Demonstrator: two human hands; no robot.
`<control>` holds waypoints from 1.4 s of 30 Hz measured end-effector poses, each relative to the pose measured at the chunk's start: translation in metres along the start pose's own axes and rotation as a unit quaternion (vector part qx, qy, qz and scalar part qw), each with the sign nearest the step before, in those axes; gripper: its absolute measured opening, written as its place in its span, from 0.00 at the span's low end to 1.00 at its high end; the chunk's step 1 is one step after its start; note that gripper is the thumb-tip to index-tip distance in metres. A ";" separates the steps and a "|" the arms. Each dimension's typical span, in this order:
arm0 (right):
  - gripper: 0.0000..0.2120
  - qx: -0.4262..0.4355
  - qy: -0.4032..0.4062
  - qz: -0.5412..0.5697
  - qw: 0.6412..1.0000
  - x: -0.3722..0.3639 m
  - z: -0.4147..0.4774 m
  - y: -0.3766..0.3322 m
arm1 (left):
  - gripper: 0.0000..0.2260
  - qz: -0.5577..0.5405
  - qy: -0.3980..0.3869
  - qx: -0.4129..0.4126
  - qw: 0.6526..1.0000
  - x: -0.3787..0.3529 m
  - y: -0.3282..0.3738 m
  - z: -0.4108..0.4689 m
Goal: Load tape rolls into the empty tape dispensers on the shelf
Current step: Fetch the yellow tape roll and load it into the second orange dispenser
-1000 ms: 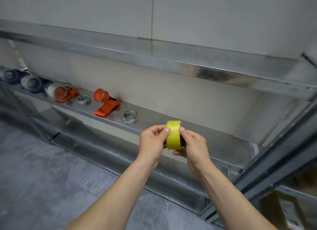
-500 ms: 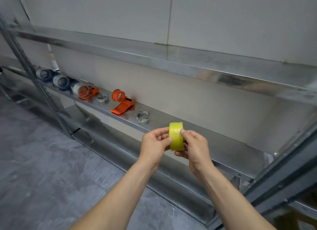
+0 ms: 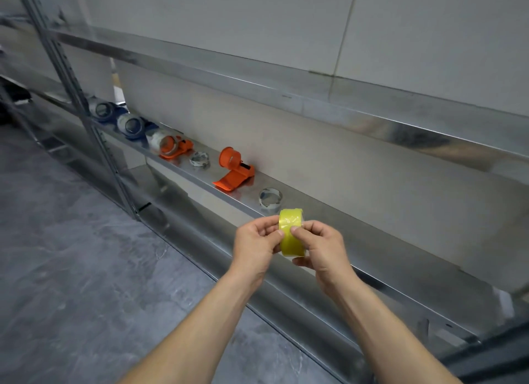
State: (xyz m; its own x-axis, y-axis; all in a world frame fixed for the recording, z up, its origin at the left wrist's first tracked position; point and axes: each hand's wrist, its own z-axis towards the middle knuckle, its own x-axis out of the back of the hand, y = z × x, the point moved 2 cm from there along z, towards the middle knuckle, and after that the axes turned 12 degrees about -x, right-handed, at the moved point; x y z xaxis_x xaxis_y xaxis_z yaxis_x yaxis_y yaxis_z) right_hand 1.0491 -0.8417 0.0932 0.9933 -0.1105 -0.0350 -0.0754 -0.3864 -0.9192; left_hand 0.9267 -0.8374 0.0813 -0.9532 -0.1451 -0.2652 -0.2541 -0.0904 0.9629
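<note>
Both hands, left hand and right hand, pinch a yellow tape roll (held on edge) near the empty orange tape dispenser on the metal shelf.

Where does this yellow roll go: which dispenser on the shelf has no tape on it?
The rightmost dispenser, the orange one whose hub is bare. The other orange dispenser and both blue dispensers carry rolls.

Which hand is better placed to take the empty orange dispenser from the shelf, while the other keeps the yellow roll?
Probably the left hand. The empty orange dispenser lies on the shelf on that side, and the right hand cups the yellow roll from below.
</note>
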 end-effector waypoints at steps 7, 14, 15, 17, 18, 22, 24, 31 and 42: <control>0.13 -0.018 0.035 0.022 0.999 -0.096 0.040 -0.013 | 0.07 0.044 0.035 0.007 0.998 0.086 0.022 0.064; 0.14 -0.014 0.132 0.109 0.985 -0.163 0.085 -0.023 | 0.20 0.041 0.043 0.015 0.998 0.156 0.053 0.119; 0.13 -0.017 0.140 0.124 0.982 -0.170 0.089 -0.024 | 0.21 0.040 0.042 0.016 0.998 0.163 0.055 0.125; 0.13 -0.025 0.153 0.141 0.978 -0.181 0.099 -0.025 | 0.22 0.040 0.044 0.017 0.998 0.176 0.059 0.138; 0.13 -0.027 0.160 0.143 0.976 -0.186 0.104 -0.026 | 0.22 0.038 0.045 0.018 0.998 0.181 0.060 0.144; 0.14 -0.017 0.194 0.138 0.971 -0.197 0.127 -0.033 | 0.23 0.032 0.046 0.023 0.998 0.196 0.060 0.168; 0.15 -0.013 0.210 0.132 0.969 -0.200 0.139 -0.039 | 0.23 0.037 0.048 0.029 0.998 0.199 0.058 0.182; 0.17 0.003 0.258 0.126 0.958 -0.199 0.199 -0.057 | 0.22 0.056 0.054 0.022 0.997 0.190 0.050 0.245; 0.11 -0.059 0.232 0.125 0.963 -0.204 0.270 -0.077 | 0.16 0.062 0.069 0.037 0.995 0.166 0.040 0.337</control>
State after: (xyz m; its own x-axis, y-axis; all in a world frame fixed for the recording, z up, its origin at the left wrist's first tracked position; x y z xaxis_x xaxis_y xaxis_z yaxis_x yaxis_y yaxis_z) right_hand 0.8760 -0.5419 0.0653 0.7982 -0.6007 -0.0454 -0.3445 -0.3934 -0.8524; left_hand 0.7031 -0.5334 0.0928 -0.9477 -0.2853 -0.1429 -0.1516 0.0083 0.9884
